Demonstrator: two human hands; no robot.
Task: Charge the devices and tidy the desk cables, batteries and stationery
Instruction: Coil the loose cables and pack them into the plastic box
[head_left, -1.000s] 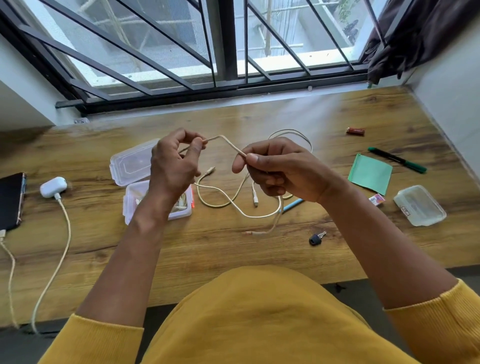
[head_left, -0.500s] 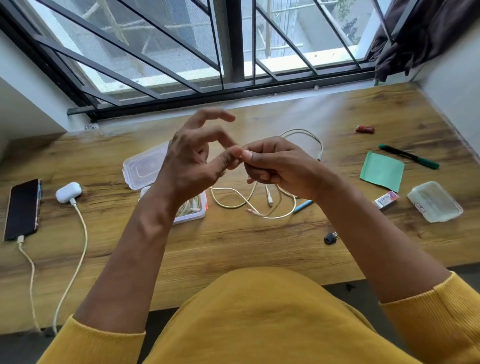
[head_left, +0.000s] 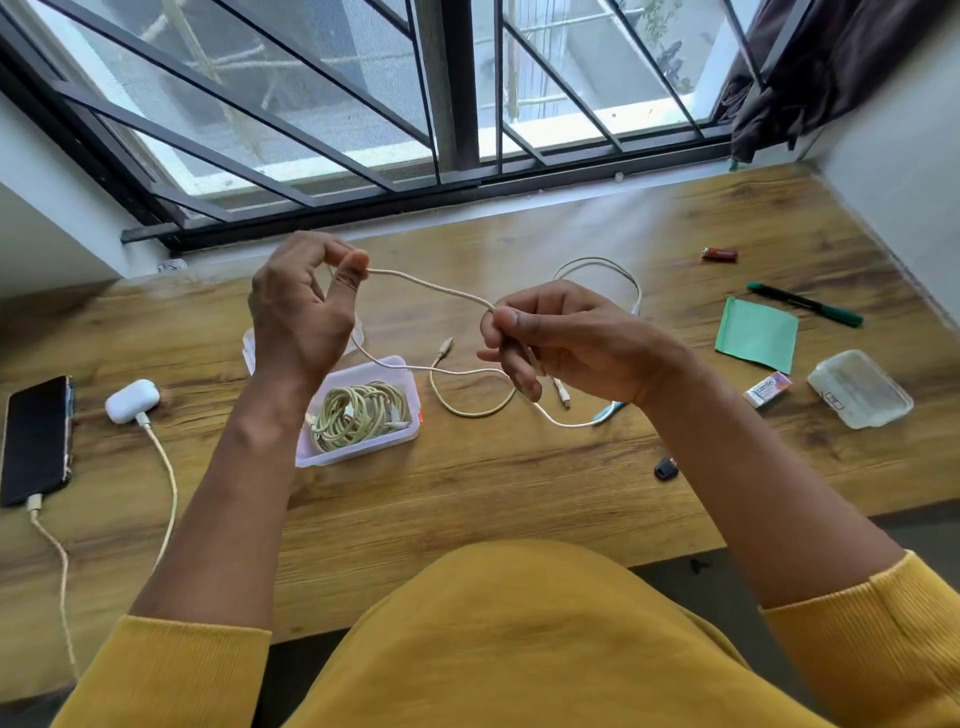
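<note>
**Cable stretched between two hands above the surface**

The left hand (head_left: 298, 317) is raised over the wooden surface (head_left: 467, 488), its thumb and forefinger pinching a cream braided cable (head_left: 431, 287); the right hand (head_left: 563, 340) grips the same cable at its other end of the span, fingers curled round it, so a short length runs taut between them; below the hands the rest of the cable droops in loose loops onto the surface, with a connector (head_left: 445, 347) lying just beyond the loop and another hanging under the right hand.

A clear plastic box (head_left: 400, 436) sits beneath the left wrist, holding a coil of pale cables (head_left: 358, 413); its lid (head_left: 248, 353) lies just behind, mostly hidden by the left hand.

At the far left a black phone (head_left: 36, 439) lies flat with a charging lead plugged into its near end; beside it a white earbud case (head_left: 132, 400) also has a lead attached.

To the right lie a green paper sheet (head_left: 757, 334), a green pen (head_left: 805, 305), a small red-brown object (head_left: 720, 254) that is too small to identify, an eraser (head_left: 768, 388), a second clear lidded box (head_left: 860, 396), and a small dark key (head_left: 665, 469) near the front edge; a blue pen (head_left: 608, 413) shows partly under the right wrist.
</note>
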